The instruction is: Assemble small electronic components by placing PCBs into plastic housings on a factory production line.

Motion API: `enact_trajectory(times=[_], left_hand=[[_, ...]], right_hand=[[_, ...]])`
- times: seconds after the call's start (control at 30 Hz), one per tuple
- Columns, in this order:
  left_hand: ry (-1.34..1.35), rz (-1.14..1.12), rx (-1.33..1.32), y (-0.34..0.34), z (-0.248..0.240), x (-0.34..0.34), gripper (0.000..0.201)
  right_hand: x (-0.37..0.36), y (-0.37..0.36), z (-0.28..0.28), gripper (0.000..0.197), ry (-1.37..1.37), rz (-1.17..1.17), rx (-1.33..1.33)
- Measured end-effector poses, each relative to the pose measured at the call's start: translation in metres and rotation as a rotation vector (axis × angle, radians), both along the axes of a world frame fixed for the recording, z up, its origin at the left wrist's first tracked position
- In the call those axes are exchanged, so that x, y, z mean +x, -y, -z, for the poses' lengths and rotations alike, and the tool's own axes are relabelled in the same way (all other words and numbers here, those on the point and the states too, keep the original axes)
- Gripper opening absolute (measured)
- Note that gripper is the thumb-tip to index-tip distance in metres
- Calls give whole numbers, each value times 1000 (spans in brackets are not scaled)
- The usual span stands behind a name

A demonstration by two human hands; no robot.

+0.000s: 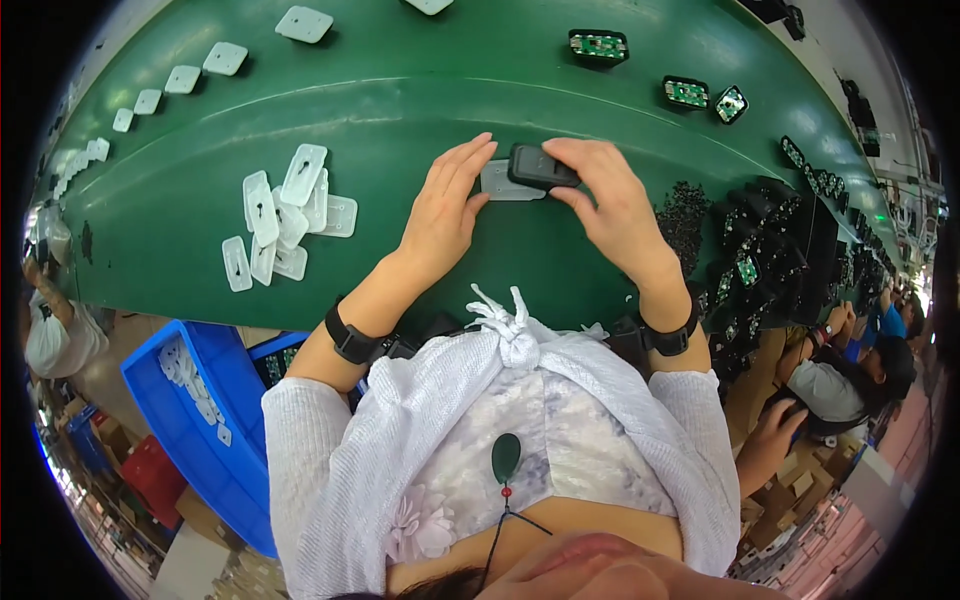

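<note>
Down at seven o'clock, the blue bin (190,420) holds a scatter of white plastic plates. On the green belt (420,80), a loose pile of white plates (285,215) lies at nine o'clock of the hands, with bare belt between. The left hand (445,205) lies flat, fingers extended on the grey plate (500,182). The right hand (605,200) pinches the black housing (540,166), seemingly seated on that plate, at centre belt.

Electronics assembly line in a factory, shown by a long green conveyor belt (400,90), white plastic plates (285,215) laid out in rows, black circuit-board units (745,265) heaped alongside, blue parts bin (190,420), co-workers (850,375) seated alongside.
</note>
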State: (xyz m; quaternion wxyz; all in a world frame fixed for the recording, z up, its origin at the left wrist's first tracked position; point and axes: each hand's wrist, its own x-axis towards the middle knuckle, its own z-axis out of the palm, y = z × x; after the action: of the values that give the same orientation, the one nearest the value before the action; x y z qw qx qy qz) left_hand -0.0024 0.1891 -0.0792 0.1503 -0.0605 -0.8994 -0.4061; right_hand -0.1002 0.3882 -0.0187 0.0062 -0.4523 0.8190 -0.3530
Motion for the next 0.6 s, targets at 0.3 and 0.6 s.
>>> enact_trajectory(times=[0.3,0.6], left_hand=[[-34,-10,123,6,1,3,56],[-41,41,-146,11,0,7,53]], right_hand=[[2,21,16,46,-21,-103,158],[12,26,27,44,-53,-26,132]])
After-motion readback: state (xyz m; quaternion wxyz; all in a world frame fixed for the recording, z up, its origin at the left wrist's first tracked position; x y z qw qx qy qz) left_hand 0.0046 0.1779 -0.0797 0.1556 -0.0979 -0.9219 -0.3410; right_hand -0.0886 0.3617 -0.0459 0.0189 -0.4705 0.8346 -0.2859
